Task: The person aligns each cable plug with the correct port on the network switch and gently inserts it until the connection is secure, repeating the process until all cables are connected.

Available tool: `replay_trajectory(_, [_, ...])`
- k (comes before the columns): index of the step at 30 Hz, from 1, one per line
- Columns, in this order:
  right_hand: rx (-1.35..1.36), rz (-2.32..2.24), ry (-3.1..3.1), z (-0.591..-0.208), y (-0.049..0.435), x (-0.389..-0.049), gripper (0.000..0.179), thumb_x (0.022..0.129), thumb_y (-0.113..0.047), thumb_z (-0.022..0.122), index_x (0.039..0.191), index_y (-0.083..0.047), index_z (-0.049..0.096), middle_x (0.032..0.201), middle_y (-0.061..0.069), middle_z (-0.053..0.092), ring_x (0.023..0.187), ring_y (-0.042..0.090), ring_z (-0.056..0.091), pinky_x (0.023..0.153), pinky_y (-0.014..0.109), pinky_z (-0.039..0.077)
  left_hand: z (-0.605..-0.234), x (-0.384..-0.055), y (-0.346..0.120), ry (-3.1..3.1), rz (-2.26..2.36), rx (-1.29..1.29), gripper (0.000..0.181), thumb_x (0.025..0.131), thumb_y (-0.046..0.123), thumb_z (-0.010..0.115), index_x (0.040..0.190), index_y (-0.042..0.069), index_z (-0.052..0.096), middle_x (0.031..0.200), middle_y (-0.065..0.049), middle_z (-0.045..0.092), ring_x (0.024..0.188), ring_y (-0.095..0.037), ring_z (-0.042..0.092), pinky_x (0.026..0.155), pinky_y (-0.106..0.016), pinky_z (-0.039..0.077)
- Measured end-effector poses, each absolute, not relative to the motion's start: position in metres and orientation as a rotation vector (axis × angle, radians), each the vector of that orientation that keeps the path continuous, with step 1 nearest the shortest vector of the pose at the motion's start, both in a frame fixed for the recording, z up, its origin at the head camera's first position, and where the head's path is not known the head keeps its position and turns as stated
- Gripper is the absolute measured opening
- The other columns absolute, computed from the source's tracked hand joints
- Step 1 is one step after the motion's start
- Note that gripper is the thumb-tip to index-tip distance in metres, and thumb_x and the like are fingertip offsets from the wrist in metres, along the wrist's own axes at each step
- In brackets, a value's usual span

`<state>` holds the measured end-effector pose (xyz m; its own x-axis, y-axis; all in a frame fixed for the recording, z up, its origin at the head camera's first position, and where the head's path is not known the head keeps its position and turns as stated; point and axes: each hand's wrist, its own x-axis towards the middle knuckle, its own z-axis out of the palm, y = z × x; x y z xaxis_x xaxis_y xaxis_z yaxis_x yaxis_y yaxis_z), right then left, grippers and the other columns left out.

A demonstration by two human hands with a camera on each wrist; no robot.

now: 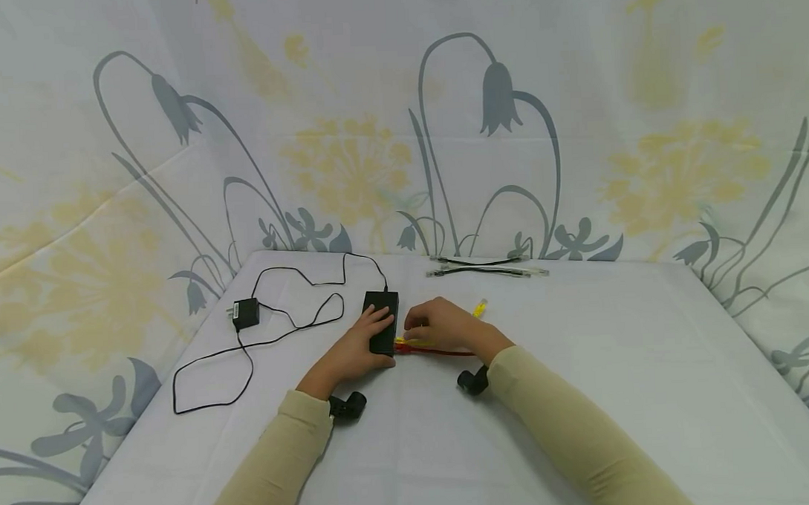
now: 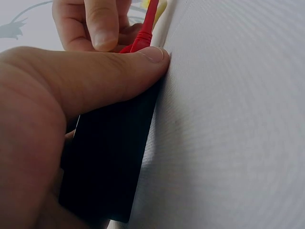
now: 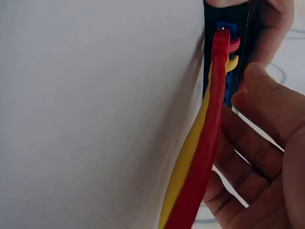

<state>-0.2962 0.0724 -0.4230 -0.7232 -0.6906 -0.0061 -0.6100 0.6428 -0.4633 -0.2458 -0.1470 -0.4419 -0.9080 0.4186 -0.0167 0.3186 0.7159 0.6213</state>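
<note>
A black network switch (image 1: pixel 382 298) lies on the white table. My left hand (image 1: pixel 358 351) grips it, fingers over its top and thumb against the near end. In the right wrist view, blue ports line its side (image 3: pixel 238 28). The red network cable's plug (image 3: pixel 220 44) is at the port nearest my left thumb, with a yellow cable (image 3: pixel 183 167) at the neighbouring port. My right hand (image 1: pixel 447 325) is beside these plugs with loosely bent fingers, and I see nothing pinched between them. The red cable (image 1: pixel 448 352) runs rightward beneath that hand; a yellow plug (image 1: pixel 480 308) shows beyond it.
A black power adapter (image 1: pixel 246 313) lies to the left, its thin cord looping over the table and reaching the switch's far end. Several short black and whitish cables (image 1: pixel 479 271) lie near the back edge. Patterned fabric (image 1: pixel 348 158) hangs behind the table.
</note>
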Motion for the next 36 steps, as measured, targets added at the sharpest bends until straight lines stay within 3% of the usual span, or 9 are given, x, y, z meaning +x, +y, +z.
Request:
replay_trajectory(9, [-1.013, -0.603, 2.743, -0.419, 0.075, -0.314, 0.022, 0.093, -0.027, 0.065, 0.112, -0.016, 0.070, 0.108, -0.002, 0.071, 0.096, 0.015, 0.063, 0.086, 0.034, 0.052, -0.443, -0.247, -0.147, 2.759, 0.949, 0.587, 0.081, 0.081, 0.026, 0.079, 0.150, 0.013, 0.038, 0.162, -0.001, 0.023, 0.152, -0.027, 0.004, 0.118, -0.053, 0.021])
replay_trajectory(21, [-0.846, -0.539, 2.852, -0.414, 0.079, -0.339, 0.036, 0.093, -0.025, 0.066, 0.127, -0.015, 0.062, 0.129, 0.008, 0.059, 0.117, 0.026, 0.057, 0.102, 0.043, 0.046, -0.445, -0.249, -0.147, 2.768, 0.927, 0.568, 0.082, 0.081, 0.029, 0.079, 0.150, 0.015, 0.038, 0.162, 0.001, 0.023, 0.153, -0.026, 0.004, 0.118, -0.053, 0.022])
replay_trajectory(36, [-0.698, -0.548, 2.914, -0.407, 0.079, -0.363, 0.043, 0.093, -0.020, 0.065, 0.133, -0.007, 0.057, 0.132, 0.015, 0.058, 0.123, 0.032, 0.053, 0.107, 0.046, 0.041, -0.445, -0.249, -0.148, 2.758, 0.948, 0.597, 0.083, 0.081, 0.028, 0.079, 0.150, 0.012, 0.037, 0.162, 0.000, 0.022, 0.152, -0.027, 0.004, 0.119, -0.052, 0.021])
